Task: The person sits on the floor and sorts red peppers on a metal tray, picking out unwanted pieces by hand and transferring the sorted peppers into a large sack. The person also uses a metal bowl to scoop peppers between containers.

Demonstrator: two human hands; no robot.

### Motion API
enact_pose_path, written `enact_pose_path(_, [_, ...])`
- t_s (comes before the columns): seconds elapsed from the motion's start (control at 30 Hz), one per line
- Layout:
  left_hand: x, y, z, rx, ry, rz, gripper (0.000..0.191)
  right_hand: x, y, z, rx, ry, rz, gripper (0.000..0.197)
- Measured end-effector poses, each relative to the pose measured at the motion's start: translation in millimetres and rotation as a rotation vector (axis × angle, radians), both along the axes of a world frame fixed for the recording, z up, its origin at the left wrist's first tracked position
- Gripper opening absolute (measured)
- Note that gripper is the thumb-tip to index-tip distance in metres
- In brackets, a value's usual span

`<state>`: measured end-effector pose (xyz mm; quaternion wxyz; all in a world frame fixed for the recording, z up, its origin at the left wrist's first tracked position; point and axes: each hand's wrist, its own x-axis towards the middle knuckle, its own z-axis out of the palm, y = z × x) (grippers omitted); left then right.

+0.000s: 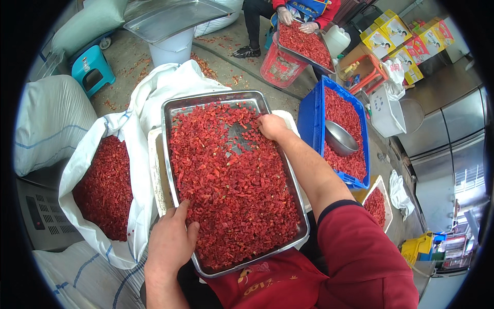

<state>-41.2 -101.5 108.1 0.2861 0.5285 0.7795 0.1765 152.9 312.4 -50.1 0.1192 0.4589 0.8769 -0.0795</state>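
Note:
A rectangular stainless steel tray (247,101) lies before me, spread with chopped dried red chili pieces (231,185). Its bare metal shows in a patch near the upper right and along the far end. My left hand (173,235) grips the tray's left rim, with the thumb over the chili. Curled at the upper right inside the tray is my right hand (272,126), its fingertips touching chili by the bare patch; whether they pinch any pieces is hidden. Beneath the tray, parts of a whitish container (156,166) stick out on both sides.
To the left stands an open white woven sack (69,197) of chili. A blue plastic crate (310,119) of chili on the right holds a metal bowl (341,138). Across from me, a gloved person works over another tray (305,61) on a red bucket (279,65).

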Motion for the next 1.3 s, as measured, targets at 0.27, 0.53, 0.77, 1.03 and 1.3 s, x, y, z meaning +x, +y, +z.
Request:
enact_pose_path(0.27, [0.9,-5.0,-0.7,-0.025,0.001,0.007,0.051,-11.7,-2.7,-2.6,0.015,-0.149,-0.010,0.025])
enact_pose_path(0.53, [1.2,-6.1,0.5,-0.046,0.002,-0.008,0.052,-15.6,-2.7,-2.9,0.013,-0.153,0.014,0.026])
enact_pose_path(0.77, [2.2,-3.0,6.0,-0.090,-0.053,0.017,0.054,4.6,-85.3,53.6,-0.323,0.459,0.047,0.013])
enact_pose_path(1.03, [3.4,-11.2,4.3,-0.075,0.012,-0.017,0.054,37.9,-264.8,115.0,-1.049,0.019,0.914,0.022])
enact_pose_path(1.3, [3.5,-4.0,2.8,-0.086,-0.022,0.011,0.057,-161.1,-115.0,17.3,-0.087,0.507,0.359,0.046])
